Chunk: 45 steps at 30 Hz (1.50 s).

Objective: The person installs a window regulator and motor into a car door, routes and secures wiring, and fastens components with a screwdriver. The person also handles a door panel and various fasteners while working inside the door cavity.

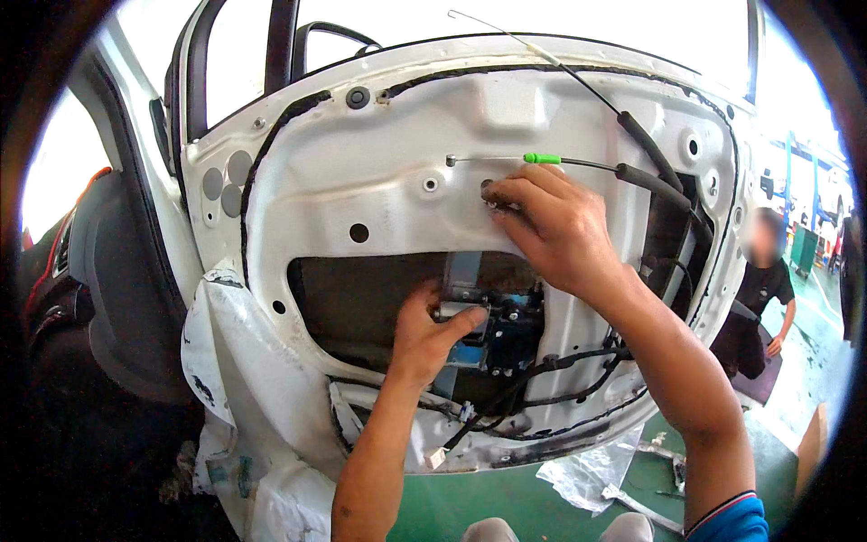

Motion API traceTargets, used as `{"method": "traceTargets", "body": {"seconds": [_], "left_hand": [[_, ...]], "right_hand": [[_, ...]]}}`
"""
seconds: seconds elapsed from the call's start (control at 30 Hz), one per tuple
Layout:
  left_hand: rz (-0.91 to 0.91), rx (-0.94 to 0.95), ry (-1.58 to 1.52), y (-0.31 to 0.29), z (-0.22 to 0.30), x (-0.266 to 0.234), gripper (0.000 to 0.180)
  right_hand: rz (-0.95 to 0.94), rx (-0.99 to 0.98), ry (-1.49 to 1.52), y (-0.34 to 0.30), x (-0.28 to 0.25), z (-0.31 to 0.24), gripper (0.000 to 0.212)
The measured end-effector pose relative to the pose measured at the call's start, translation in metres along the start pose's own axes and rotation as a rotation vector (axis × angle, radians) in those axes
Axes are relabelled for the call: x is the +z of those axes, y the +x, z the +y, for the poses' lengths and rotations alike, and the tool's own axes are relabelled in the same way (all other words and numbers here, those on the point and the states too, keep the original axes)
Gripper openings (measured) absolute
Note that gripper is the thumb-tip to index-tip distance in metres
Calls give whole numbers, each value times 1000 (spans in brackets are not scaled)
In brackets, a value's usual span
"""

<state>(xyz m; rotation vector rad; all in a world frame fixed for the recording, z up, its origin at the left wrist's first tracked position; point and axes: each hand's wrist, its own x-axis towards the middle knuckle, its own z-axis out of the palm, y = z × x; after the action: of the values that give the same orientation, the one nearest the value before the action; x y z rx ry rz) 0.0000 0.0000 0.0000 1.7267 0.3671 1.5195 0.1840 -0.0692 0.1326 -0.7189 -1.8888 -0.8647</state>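
Observation:
A bare white car door panel (406, 117) stands in front of me, its inner side facing me. My left hand (424, 330) reaches into the large lower opening, thumb and fingers closed round the silver cylinder of a window motor (515, 339) with a black housing. Higher up, my right hand (551, 221) is closed in a pinch against the panel beside a small hole. A small dark piece shows at its fingertips, too small to make out. Just above those fingers runs a cable (492, 159) with a green clip (542, 159).
Black wiring (551, 366) crosses below the opening, ending in a pale connector (435, 458). A peeled white sheet (239, 361) hangs at left. Plastic film (591, 470) and metal parts (646, 510) lie on the green floor. Another person (763, 298) crouches at right.

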Motion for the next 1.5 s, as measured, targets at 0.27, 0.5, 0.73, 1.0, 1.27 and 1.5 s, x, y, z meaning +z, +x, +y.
{"method": "traceTargets", "body": {"seconds": [0.27, 0.5, 0.73, 1.0, 1.27, 1.5], "left_hand": [[13, 10, 17, -2, 8, 0, 48], [6, -25, -14, -1, 6, 1, 47], [17, -13, -3, 0, 3, 1, 48], [4, -18, 42, 2, 0, 0, 48], [1, -51, 12, 4, 2, 0, 49], [5, -32, 11, 3, 5, 1, 46]], "right_hand": [[44, -181, -232, 8, 4, -3, 22], [73, -194, -225, 9, 5, 1, 21], [90, -201, -224, 6, 6, 4, 24], [82, -234, -215, 6, 6, 9, 25], [40, -313, -218, 11, 4, 16, 26], [72, -339, -199, 14, 6, 21, 23]]}}
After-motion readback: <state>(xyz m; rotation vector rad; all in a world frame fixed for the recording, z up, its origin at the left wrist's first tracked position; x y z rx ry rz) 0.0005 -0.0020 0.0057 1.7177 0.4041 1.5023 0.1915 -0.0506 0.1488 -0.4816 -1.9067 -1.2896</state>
